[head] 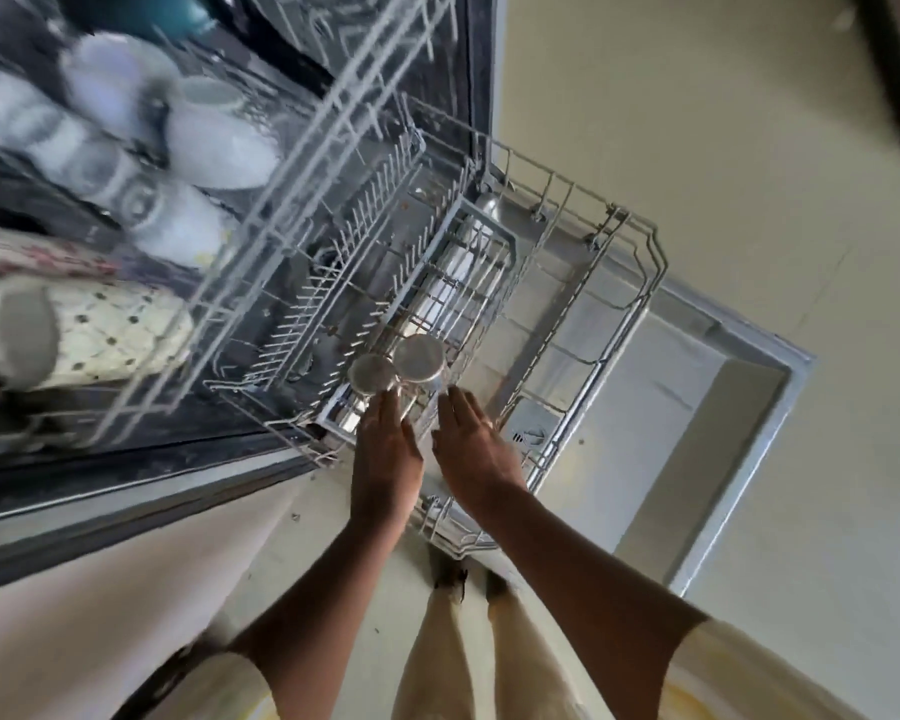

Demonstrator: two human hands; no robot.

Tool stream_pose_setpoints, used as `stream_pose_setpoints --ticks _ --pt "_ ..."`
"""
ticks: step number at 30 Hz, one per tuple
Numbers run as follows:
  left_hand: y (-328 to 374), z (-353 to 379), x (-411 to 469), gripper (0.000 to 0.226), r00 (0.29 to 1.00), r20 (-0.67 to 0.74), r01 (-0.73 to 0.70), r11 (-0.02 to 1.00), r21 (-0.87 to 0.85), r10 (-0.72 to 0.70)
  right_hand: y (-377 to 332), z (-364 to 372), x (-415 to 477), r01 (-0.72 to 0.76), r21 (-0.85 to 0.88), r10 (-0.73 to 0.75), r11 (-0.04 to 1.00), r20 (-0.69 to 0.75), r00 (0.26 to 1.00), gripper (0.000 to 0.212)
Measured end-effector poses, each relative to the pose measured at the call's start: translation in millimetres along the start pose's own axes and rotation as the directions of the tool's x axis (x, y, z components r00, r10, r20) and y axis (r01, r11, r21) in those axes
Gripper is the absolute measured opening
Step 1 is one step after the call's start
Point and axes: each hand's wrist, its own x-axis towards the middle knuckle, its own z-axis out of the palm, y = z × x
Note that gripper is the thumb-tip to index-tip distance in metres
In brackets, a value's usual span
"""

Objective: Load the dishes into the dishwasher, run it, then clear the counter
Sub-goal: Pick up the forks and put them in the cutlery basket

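The dishwasher door [661, 407] is seen lowered open towards 3 o'clock, and the lower rack [640, 252] is drawn out over it at the centre of the view; two upturned tumblers are stood in that rack just below centre, touching side by side, bases up. The smaller tumbler [370, 374] is placed at 9 o'clock of the larger tumbler [419, 358]; both look metallic, though blur makes the material uncertain.

The left hand [385, 459] is reached in from 6 o'clock with its back to the camera; its fingers are held straight and pressed together, the tips laid against the near side of the smaller tumbler. Its thumb is hidden, so whether the tumbler is pinched cannot be told. The right hand [476, 449] is held just beside it at 3 o'clock; its fingers are straight and slightly spread, the tips brought close to the larger tumbler, and nothing is gripped by it.

The upper rack [302, 163] is extended towards 10 o'clock; white cups [219, 148] are loaded in it, mouths down and blurred, and a patterned mug [110, 330] is lain on its side at 9 o'clock. Pale-trousered legs [437, 657] are seen at 6 o'clock on the cream floor [749, 148].
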Motion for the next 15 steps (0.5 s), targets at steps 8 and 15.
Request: stream_pose_setpoints --ticks 8,15 --pt "-23 -52 -87 0.05 0.971 -0.075 0.226 0.974 0.0 -0.226 -56 -3 -72 0.25 -0.102 -0.247 0.963 0.042 0.968 0.058" --pt "-51 -94 -171 0.05 0.917 -0.235 0.327 0.945 -0.019 -0.323 -120 20 -133 0.44 -0.424 -0.426 0.792 0.133 0.895 0.058"
